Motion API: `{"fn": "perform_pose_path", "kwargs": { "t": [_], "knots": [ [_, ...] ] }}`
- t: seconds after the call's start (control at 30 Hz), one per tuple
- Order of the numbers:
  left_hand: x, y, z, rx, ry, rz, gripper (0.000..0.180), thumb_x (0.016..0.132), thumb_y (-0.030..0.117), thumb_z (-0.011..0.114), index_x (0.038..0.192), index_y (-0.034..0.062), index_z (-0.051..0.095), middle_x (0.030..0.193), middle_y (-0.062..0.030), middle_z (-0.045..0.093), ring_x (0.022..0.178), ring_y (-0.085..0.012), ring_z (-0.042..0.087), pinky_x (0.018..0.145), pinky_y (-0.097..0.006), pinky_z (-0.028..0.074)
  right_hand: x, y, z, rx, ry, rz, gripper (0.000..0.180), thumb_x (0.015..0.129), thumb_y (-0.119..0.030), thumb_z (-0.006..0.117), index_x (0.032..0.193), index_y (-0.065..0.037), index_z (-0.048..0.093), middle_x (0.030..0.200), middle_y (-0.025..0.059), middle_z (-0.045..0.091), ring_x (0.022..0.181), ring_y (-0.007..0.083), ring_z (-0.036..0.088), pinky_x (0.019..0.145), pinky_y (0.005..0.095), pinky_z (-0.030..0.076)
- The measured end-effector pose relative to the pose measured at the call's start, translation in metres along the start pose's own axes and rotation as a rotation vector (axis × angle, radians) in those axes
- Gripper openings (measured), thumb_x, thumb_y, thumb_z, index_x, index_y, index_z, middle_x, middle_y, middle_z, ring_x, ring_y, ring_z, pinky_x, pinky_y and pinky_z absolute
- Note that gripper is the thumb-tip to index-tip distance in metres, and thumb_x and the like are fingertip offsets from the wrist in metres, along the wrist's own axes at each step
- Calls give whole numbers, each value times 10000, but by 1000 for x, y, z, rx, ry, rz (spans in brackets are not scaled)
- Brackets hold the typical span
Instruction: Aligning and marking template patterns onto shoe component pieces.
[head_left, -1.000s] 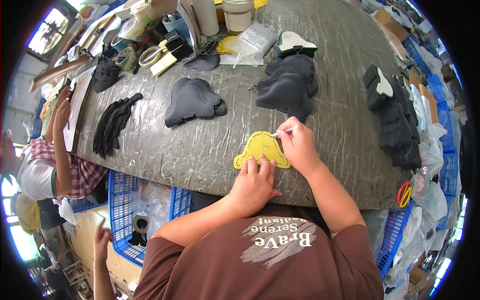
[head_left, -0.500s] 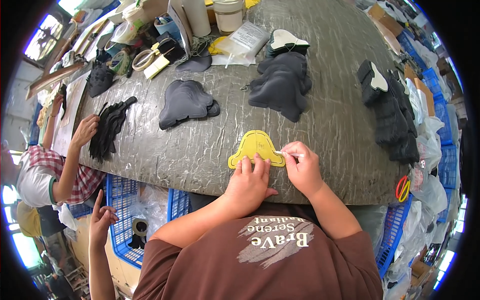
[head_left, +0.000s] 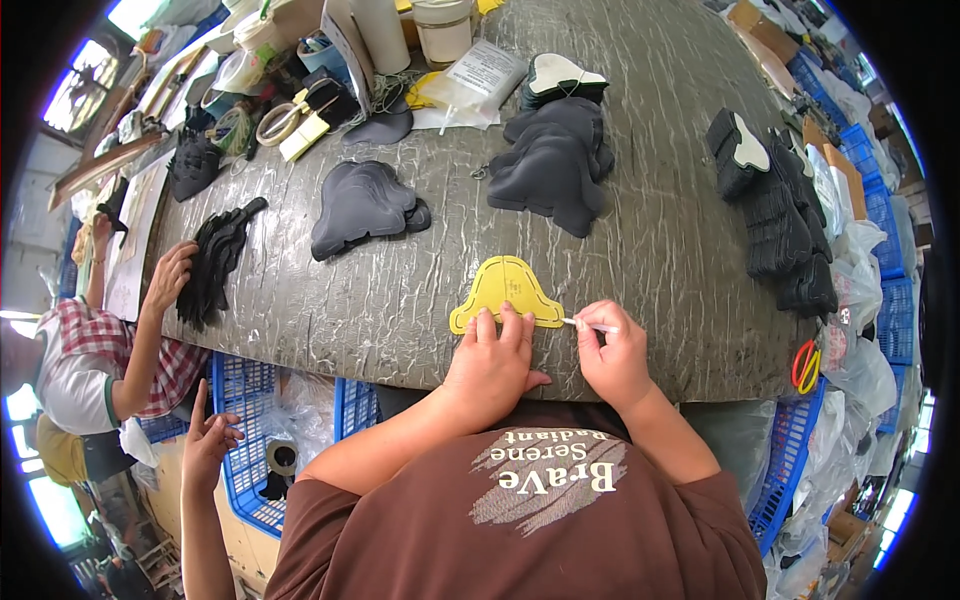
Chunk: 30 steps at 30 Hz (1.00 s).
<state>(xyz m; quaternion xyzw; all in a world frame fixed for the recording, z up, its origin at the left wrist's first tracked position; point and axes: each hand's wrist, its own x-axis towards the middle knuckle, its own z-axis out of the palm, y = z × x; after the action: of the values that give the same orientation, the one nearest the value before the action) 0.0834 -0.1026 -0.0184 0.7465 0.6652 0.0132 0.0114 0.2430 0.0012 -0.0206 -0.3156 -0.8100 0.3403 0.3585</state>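
Observation:
A yellow bell-shaped template (head_left: 505, 282) with slotted lines along its border lies flat on the dark worktable (head_left: 420, 320). My left hand (head_left: 490, 362) rests on its lower edge, fingers stretched out and pressing on it. In my right hand (head_left: 614, 358) a slim white pen (head_left: 606, 328) is pinched between thumb and fingers. The pen's tip sits at the template's lower right corner. Whether anything lies under the template cannot be seen. Beyond it are two piles of dark grey shaped pieces, a left pile (head_left: 362, 205) and a right pile (head_left: 548, 170).
Black pieces are stacked (head_left: 785, 235) at the right, near red-and-yellow-handled scissors (head_left: 806, 367) at the table's edge. At left, a co-worker's hand (head_left: 172, 275) touches black strips (head_left: 218, 260). Another person's hand (head_left: 210, 440) is raised over a blue crate (head_left: 245, 400). Tubs and tape crowd the far left.
My right hand has drawn slightly down and right, taking the pen tip from the template's right side to its lower corner. My left hand stays pressed on the template.

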Motion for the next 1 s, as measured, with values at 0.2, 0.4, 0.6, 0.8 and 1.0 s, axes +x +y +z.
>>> {"fn": "perform_pose_path", "kwargs": {
  "t": [0.2,0.4,0.6,0.8,1.0],
  "knots": [
    [8,-3,-15,-94,-87,-41,634,805,494,635,1249,44,585,1221,-181,557,1063,-376,552,822,-423,527,-1,-6,5,-63,-34,-83,180,793,62,621,860,-33,483,817,143,589,759,354,594,659,416,484],
    [50,-77,-16,-442,-144,-39,233,783,118,648,993,21,676,953,-145,668,865,-276,670,747,-381,533,0,-9,6,-136,-58,-96,182,795,48,618,851,-30,463,807,153,564,760,369,577,671,438,476],
    [79,-102,-20,-701,-406,-114,266,672,73,722,926,5,685,850,-146,705,804,-261,685,733,-353,527,16,-21,2,-226,-107,-65,167,785,26,643,791,-44,491,737,122,570,714,340,582,620,423,476],
    [81,-104,-19,-724,-407,-84,244,671,82,728,893,-9,682,832,-140,702,780,-248,682,709,-351,527,30,-36,37,102,-194,-144,125,777,-58,703,827,-70,590,728,94,635,674,305,621,593,383,485],
    [83,-103,-18,-751,-407,-122,247,676,97,746,895,0,684,841,-144,704,765,-244,674,703,-344,522,37,-35,65,95,-224,-194,136,786,-44,681,849,-88,570,715,98,630,672,311,623,590,402,476]
  ]
}}
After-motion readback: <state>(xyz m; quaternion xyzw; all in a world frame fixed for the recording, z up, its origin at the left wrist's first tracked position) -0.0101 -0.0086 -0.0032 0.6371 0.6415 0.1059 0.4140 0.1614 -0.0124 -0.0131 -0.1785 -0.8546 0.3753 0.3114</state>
